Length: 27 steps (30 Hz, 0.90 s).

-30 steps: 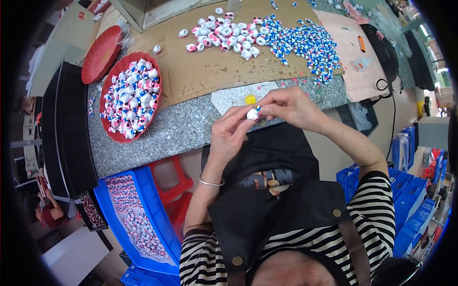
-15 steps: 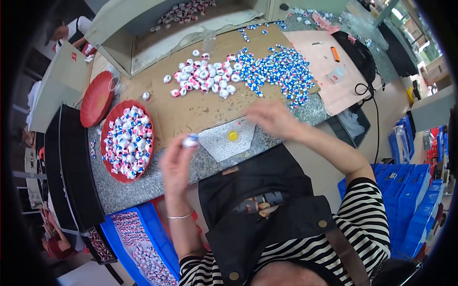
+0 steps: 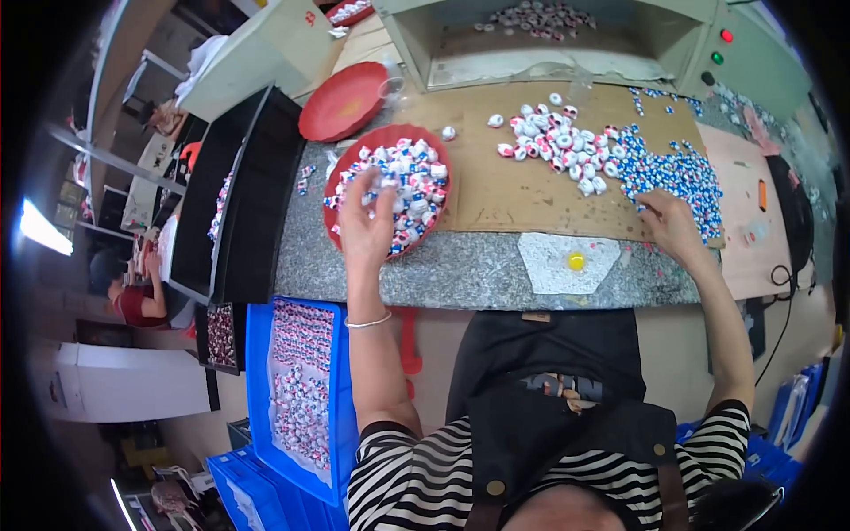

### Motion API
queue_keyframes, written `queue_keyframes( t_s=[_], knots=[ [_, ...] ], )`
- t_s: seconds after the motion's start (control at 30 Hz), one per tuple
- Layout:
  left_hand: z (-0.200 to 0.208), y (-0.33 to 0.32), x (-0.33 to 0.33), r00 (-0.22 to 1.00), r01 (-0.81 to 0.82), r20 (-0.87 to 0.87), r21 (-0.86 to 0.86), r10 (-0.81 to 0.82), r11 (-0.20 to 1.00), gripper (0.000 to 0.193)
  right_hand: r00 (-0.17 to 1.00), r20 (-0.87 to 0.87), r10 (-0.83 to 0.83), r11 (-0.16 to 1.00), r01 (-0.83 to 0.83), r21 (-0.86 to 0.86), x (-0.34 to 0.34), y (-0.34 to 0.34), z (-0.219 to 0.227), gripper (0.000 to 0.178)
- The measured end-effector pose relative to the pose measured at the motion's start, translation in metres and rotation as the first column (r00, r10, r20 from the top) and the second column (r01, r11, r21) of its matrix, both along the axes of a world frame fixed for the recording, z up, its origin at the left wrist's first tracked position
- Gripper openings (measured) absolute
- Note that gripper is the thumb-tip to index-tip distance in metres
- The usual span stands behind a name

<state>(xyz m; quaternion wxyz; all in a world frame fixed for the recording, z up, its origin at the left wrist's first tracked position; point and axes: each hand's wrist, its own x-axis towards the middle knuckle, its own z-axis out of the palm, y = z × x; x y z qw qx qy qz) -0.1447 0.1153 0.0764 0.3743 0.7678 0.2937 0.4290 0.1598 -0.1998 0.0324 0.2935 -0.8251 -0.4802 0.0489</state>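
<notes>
My left hand is over the red scalloped basket, which is heaped with small white, blue and pink painted figure pieces. Its fingertips and thumb pinch a white-and-blue piece, blurred by motion. At the near left edge of a heap of tiny blue-and-white parts, my right hand has its fingertips pressed together. What they hold, if anything, is too small to tell. Left of that heap lie many round white parts with pink and dark markings. A yellow round object rests on a speckled pale sheet near the front edge.
Brown cardboard covers part of the granite-patterned counter. Behind the full basket lies another red basket. A booth with more parts stands at the back. Black bins are left; a blue crate of pieces sits below.
My left hand has carried the white-and-blue piece leftward to over the full red basket. My right hand has moved from beside the speckled sheet to the tiny parts. The view has swung left.
</notes>
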Motion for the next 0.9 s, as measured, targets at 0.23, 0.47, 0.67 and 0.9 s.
queue_keyframes(
  t_s=[0.23, 0.47, 0.67, 0.9],
  knots=[
    [-0.028, -0.050, 0.088, 0.952, 0.260, -0.223, 0.239, -0.208, 0.935, 0.018, 0.979, 0.198, 0.047, 0.998, -0.039, -0.046, -0.010, -0.005, -0.007, 0.010],
    [-0.082, -0.044, 0.169, 0.934, 0.128, -0.355, 0.421, 0.033, 0.898, 0.020, 0.984, 0.179, -0.009, 0.998, 0.020, -0.062, -0.013, -0.007, -0.013, 0.008],
    [-0.079, -0.052, 0.152, 0.885, 0.212, -0.465, 0.396, -0.004, 0.894, 0.031, 0.975, 0.220, 0.012, 0.998, 0.002, -0.066, -0.011, -0.009, -0.014, 0.007],
    [-0.073, -0.095, 0.064, 0.880, 0.469, 0.343, -0.739, -0.328, 0.484, 0.035, 0.940, -0.070, 0.333, 0.942, -0.329, 0.063, -0.076, 0.012, 0.011, 0.011]
  ],
)
